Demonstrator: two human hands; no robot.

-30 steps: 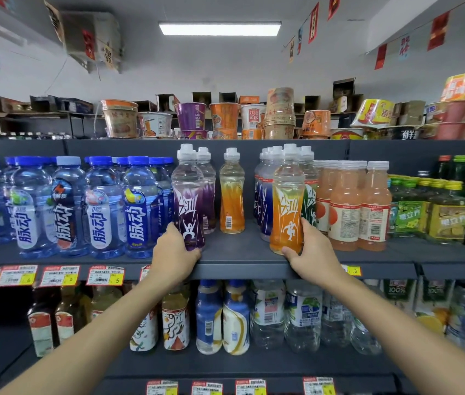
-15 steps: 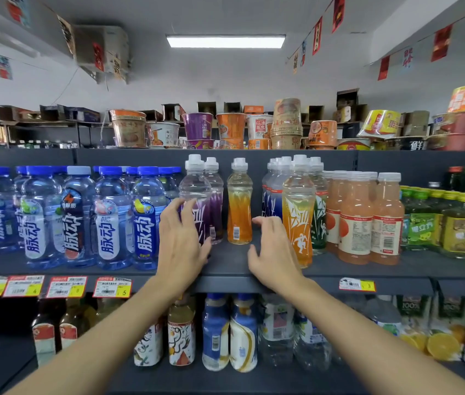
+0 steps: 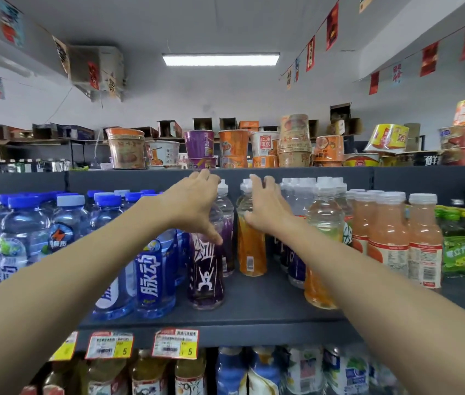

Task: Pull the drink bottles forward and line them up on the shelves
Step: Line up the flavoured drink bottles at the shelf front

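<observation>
On the dark shelf (image 3: 254, 312) a purple drink bottle (image 3: 205, 277) stands at the front edge, and an orange one (image 3: 322, 252) stands at the front further right. Behind them, set back, are a second purple bottle (image 3: 227, 223) and a second orange bottle (image 3: 251, 249). My left hand (image 3: 194, 203) reaches over the front purple bottle with fingers spread, its thumb low near the rear purple bottle. My right hand (image 3: 265, 206) reaches in beside the rear orange bottle's neck with fingers extended, and its thumb touches that bottle's shoulder. Neither hand holds a bottle.
Blue-capped water bottles (image 3: 154, 266) crowd the shelf's left. Pink juice bottles (image 3: 388, 240) and green bottles (image 3: 459, 246) fill the right. Instant noodle cups (image 3: 234, 146) line the top shelf. Price tags (image 3: 174, 343) hang on the shelf edge above more bottles (image 3: 231, 372).
Both hands have left the front purple and orange bottles and have risen and reached deeper in, toward the bottles behind. The view has moved closer and tilted up.
</observation>
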